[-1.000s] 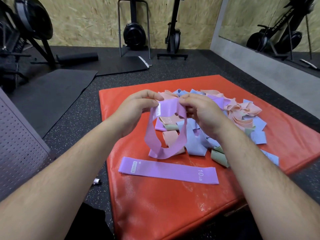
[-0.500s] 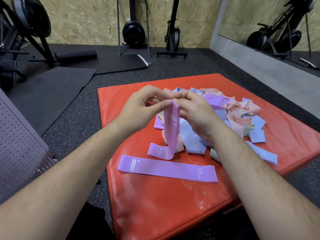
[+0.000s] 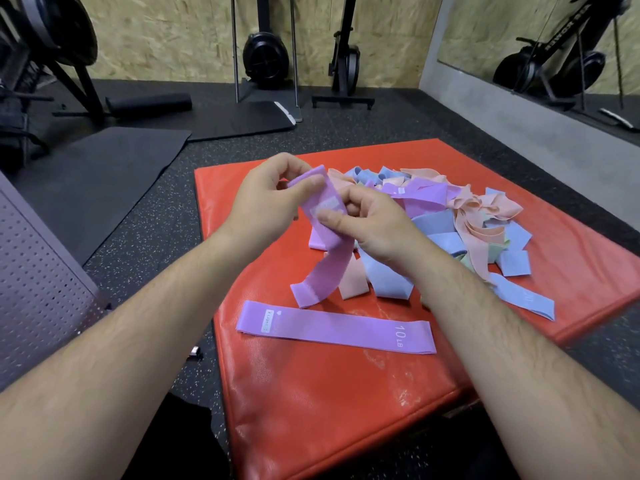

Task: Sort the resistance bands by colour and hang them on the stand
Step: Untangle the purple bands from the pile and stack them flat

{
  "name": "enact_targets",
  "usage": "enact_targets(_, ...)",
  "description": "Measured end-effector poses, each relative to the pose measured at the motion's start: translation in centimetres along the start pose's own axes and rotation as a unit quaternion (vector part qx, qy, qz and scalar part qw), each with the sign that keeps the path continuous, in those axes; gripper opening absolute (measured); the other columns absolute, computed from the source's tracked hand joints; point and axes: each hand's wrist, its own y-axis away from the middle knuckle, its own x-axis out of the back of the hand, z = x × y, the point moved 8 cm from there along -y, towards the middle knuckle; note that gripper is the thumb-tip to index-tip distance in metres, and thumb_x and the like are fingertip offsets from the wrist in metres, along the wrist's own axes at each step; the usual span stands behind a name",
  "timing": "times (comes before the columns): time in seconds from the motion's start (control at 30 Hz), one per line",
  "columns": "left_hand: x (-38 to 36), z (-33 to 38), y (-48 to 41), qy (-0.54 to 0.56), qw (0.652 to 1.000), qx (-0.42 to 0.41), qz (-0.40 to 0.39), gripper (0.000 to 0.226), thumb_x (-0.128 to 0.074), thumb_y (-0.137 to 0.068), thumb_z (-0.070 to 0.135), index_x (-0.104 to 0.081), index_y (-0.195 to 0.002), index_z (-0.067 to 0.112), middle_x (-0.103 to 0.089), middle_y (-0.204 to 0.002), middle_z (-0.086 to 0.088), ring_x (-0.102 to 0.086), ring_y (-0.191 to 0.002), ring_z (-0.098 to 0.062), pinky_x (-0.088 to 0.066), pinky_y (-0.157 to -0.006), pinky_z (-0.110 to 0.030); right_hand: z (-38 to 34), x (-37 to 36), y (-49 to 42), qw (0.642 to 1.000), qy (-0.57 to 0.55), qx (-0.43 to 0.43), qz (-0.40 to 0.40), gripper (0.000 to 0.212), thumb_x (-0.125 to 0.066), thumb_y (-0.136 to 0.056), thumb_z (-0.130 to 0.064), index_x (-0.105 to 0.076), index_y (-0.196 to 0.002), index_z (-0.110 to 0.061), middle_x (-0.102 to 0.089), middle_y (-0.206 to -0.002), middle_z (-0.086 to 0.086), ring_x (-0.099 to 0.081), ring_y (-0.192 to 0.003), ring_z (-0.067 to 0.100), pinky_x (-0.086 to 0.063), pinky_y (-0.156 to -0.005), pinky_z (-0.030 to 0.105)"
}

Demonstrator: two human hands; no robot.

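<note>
A purple resistance band (image 3: 327,258) hangs flattened between my hands over the red mat (image 3: 311,403). My left hand (image 3: 266,202) pinches its top end, and my right hand (image 3: 377,223) pinches it a little lower, near its white label. Its bottom end touches the mat. Another purple band (image 3: 336,329), marked 10 LB, lies flat in front of me. Behind my hands lies a tangled pile of purple, blue, peach and green bands (image 3: 460,220). No stand for hanging shows clearly.
A grey perforated panel (image 3: 34,278) stands at the left edge. Black floor mats (image 3: 104,168) and gym machines (image 3: 266,57) fill the back of the room. A mirror (image 3: 554,46) lines the right wall. A small metal object (image 3: 195,352) lies on the floor by the mat.
The purple band went from a spread loop to a flat strip. My hands came together on it, then my right hand slid down the band while the left kept the top end.
</note>
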Motion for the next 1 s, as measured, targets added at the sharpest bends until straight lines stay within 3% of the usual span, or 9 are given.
enact_targets(0.13,1.9,-2.2,0.0,0.07,0.994,0.069,0.04,0.015,-0.067,-0.094,0.017,-0.06,-0.094,0.004,-0.058,-0.081,-0.006,-0.051,-0.061,-0.014,-0.044,-0.055,-0.024,1.8,1.3,0.2,0.994,0.092,-0.027,-0.048,0.014,-0.079,-0.084,-0.017,-0.067,-0.091,-0.015,-0.064,-0.073,-0.008,-0.057,-0.067,0.006,-0.046,-0.069,0.025)
enact_targets(0.23,3.2,-4.6,0.1,0.101,0.985,0.13,0.044,0.01,-0.067,-0.094,0.017,-0.06,-0.087,0.015,-0.059,-0.083,-0.005,-0.056,-0.067,-0.012,-0.044,-0.056,-0.025,3.1,3.1,0.9,0.988,0.134,-0.06,-0.056,0.014,-0.082,-0.081,-0.02,-0.071,-0.089,-0.017,-0.063,-0.073,-0.005,-0.055,-0.067,0.007,-0.046,-0.071,0.029)
enact_targets(0.37,4.3,-7.4,1.1,0.085,0.974,0.206,0.041,0.019,-0.067,-0.094,0.018,-0.056,-0.079,0.022,-0.06,-0.077,0.002,-0.053,-0.062,-0.009,-0.042,-0.052,-0.023,3.5,5.7,2.6,0.965,0.24,-0.093,-0.05,0.013,-0.081,-0.082,-0.024,-0.069,-0.086,-0.021,-0.054,-0.061,-0.017,-0.045,-0.054,-0.003,-0.035,-0.056,0.013)
enact_targets(0.5,5.0,-9.2,2.7,0.064,0.966,0.251,0.019,0.022,-0.068,-0.093,0.018,-0.055,-0.076,0.023,-0.056,-0.07,0.003,-0.049,-0.057,-0.007,-0.037,-0.05,-0.022,4.7,7.9,4.7,0.958,0.251,-0.132,-0.049,0.017,-0.083,-0.081,-0.022,-0.069,-0.091,-0.018,-0.056,-0.069,-0.007,-0.046,-0.053,0.0,-0.038,-0.054,0.016)
enact_targets(0.67,5.3,-10.7,5.2,0.027,0.953,0.302,-0.009,0.023,-0.066,-0.093,0.016,-0.056,-0.074,0.02,-0.055,-0.066,-0.001,-0.051,-0.056,-0.008,-0.033,-0.048,-0.019,6.0,9.7,7.2,0.945,0.277,-0.169,-0.049,0.022,-0.083,-0.082,-0.025,-0.066,-0.097,-0.025,-0.062,-0.082,0.0,-0.053,-0.071,0.012,-0.039,-0.057,0.022)
enact_targets(0.77,5.4,-11.4,6.8,0.022,0.945,0.327,-0.017,0.023,-0.068,-0.092,0.015,-0.059,-0.071,0.018,-0.056,-0.058,0.001,-0.05,-0.051,-0.007,-0.033,-0.041,-0.015,7.4,10.3,8.4,0.944,0.265,-0.192,-0.042,0.024,-0.081,-0.084,-0.024,-0.065,-0.102,-0.021,-0.065,-0.079,0.007,-0.057,-0.065,0.014,-0.041,-0.059,0.027)
enact_targets(0.83,5.3,-11.5,7.9,0.018,0.942,0.335,-0.019,0.023,-0.069,-0.092,0.015,-0.06,-0.071,0.017,-0.056,-0.057,0.001,-0.049,-0.049,-0.006,-0.033,-0.044,-0.017,8.0,10.3,9.1,0.95,0.24,-0.196,-0.037,0.017,-0.078,-0.087,-0.02,-0.067,-0.1,-0.016,-0.065,-0.078,0.011,-0.061,-0.068,0.017,-0.046,-0.066,0.034)
enact_targets(1.0,5.1,-11.6,9.5,0.005,0.938,0.346,-0.031,0.022,-0.07,-0.091,0.015,-0.061,-0.07,0.015,-0.056,-0.06,0.001,-0.049,-0.05,-0.006,-0.033,-0.052,-0.024,8.8,10.4,10.2,0.951,0.221,-0.218,-0.014,0.014,-0.074,-0.09,-0.02,-0.072,-0.096,-0.008,-0.067,-0.079,0.013,-0.061,-0.07,0.02,-0.054,-0.07,0.035)
